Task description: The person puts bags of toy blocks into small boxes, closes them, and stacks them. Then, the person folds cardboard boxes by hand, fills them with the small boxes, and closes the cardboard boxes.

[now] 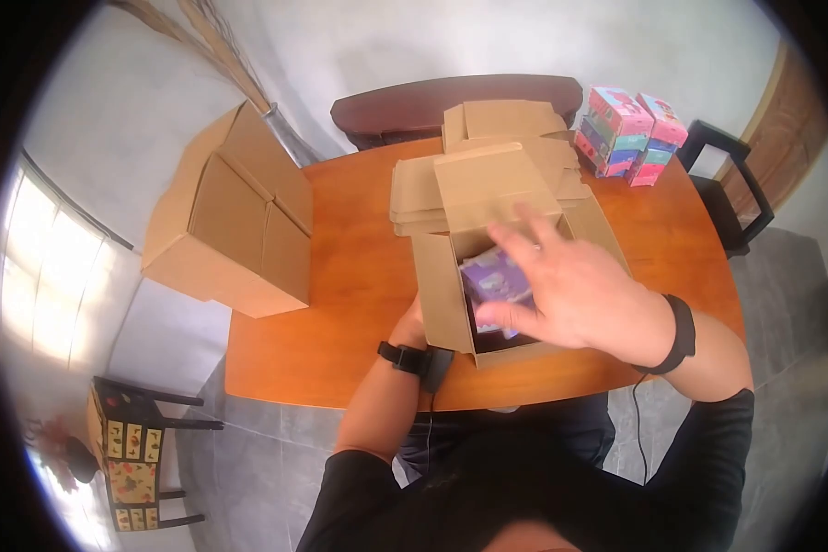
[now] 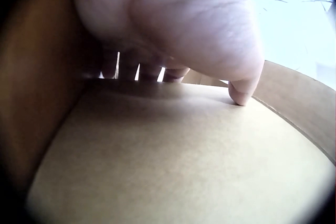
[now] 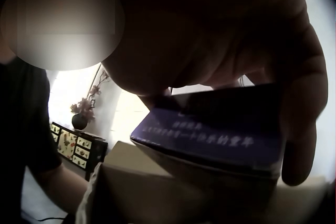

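An opened cardboard carton point(image 1: 515, 354) stands near the table's front edge with its flaps folded outward. Inside its mouth is a purple printed box point(image 1: 489, 274). My right hand point(image 1: 575, 290) reaches over the carton and holds this box, thumb on the near side and fingers spread across to the far side. In the right wrist view the box tilts slightly, white lettering along its side, one finger down its edge. My left hand point(image 2: 173, 19) touches the carton's left side with extended fingers, thumb tip on the cardboard; in the head view the flap mostly hides it.
A large closed carton point(image 1: 235, 216) stands on the table's left. Flattened cardboard pieces point(image 1: 419, 189) lie behind the opened carton. Stacked pink, teal and purple boxes point(image 1: 621, 138) stand at the back right. Chairs point(image 1: 451, 97) flank the wooden table point(image 1: 359, 359).
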The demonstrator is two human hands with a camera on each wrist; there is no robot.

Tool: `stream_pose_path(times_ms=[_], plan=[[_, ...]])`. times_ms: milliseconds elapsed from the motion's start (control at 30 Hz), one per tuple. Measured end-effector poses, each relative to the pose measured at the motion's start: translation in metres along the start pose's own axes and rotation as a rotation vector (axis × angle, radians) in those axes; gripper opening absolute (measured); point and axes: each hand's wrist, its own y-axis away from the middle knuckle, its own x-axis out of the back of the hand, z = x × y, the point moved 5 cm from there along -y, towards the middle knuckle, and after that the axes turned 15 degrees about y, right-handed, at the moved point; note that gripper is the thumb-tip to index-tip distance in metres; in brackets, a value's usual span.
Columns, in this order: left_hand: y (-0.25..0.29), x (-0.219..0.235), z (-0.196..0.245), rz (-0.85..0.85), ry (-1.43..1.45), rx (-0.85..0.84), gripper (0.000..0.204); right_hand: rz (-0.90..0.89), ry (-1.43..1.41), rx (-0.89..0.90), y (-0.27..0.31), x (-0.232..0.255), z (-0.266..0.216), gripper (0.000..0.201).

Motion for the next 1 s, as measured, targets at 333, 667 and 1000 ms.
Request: stream_pose_path(times_ms=[333, 667, 1000], plan=[[0.014, -0.002, 0.008, 0.013, 0.028, -0.084, 0.080, 0.389, -1.039, -0.114, 0.007, -0.074, 0.142, 0.041], [-0.003, -0.043, 0.019, -0.076, -0.419, -0.260, 0.096, 0.294, -0.751, 0.142, -0.002, -0.077, 0.079, 0.119], [0.048, -0.090, 0.042, -0.285, -1.245, -0.370, 0.064, 0.405, -0.142, 0.588, 0.034, -0.046, 0.073, 0.087]])
